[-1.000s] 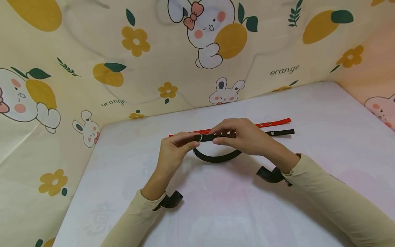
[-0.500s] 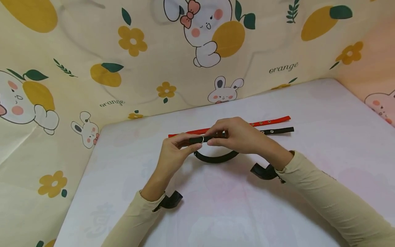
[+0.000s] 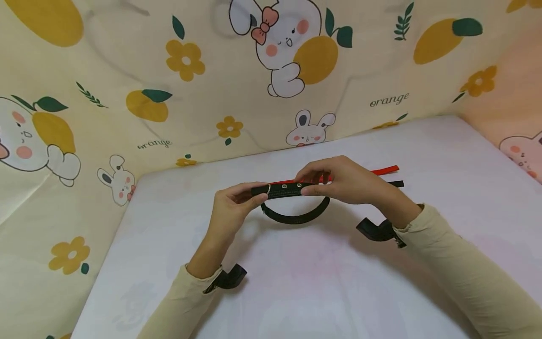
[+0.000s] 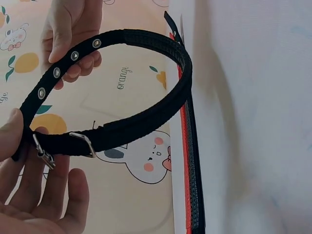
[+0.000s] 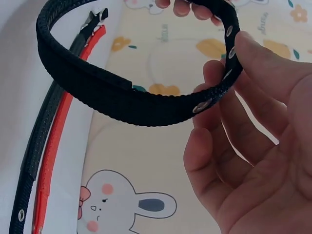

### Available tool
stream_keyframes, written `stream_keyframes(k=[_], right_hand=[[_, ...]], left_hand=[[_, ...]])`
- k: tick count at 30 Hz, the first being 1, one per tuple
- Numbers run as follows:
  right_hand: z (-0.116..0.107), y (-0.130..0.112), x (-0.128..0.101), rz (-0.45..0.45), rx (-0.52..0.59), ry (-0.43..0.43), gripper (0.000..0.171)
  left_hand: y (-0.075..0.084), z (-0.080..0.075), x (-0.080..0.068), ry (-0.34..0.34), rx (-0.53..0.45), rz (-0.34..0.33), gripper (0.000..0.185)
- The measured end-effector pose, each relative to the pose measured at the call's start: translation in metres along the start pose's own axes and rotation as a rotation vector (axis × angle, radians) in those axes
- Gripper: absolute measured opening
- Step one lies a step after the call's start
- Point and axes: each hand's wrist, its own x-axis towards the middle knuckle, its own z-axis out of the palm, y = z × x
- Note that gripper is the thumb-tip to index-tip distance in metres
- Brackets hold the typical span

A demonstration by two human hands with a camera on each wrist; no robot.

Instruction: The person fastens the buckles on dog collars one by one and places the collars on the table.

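Observation:
A black pet collar [image 3: 295, 219] is bent into a loop and held above the table. My left hand [image 3: 228, 207] pinches it near the metal buckle [image 4: 44, 153], where the strap's ends meet; a D-ring [image 4: 84, 144] sits beside the buckle. My right hand [image 3: 343, 181] pinches the strap farther along, with the thumb on the part punched with metal eyelets [image 5: 232, 52]. In the left wrist view the padded section curves away from both hands. Whether the strap's tip is fully through the buckle is hidden by the left fingers.
Behind the hands, a red collar [image 3: 385, 170] and another black collar [image 3: 397, 184] lie stretched out side by side on the white table [image 3: 296, 282]. A printed cloth [image 3: 237, 84] with rabbits and oranges rises behind the table.
My right hand first shifts slightly left, then right along the strap. My left hand ends a little farther left. More eyelets now show between the hands.

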Motion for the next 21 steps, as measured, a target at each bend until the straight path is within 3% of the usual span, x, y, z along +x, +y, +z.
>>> stream_keyframes(k=[3,10,21], right_hand=[[0.003,0.001,-0.003,0.000,0.014,-0.008,0.023],[0.002,0.001,-0.004,-0.017,0.022,0.030,0.022],[0.005,0.003,0.002,-0.028,0.006,0.035,0.020]], left_hand=[[-0.001,0.001,-0.003,0.003,0.011,-0.030,0.028],[-0.002,0.006,-0.004,0.003,0.005,-0.003,0.028],[-0.002,0.017,0.005,-0.089,0.060,0.020,0.026]])
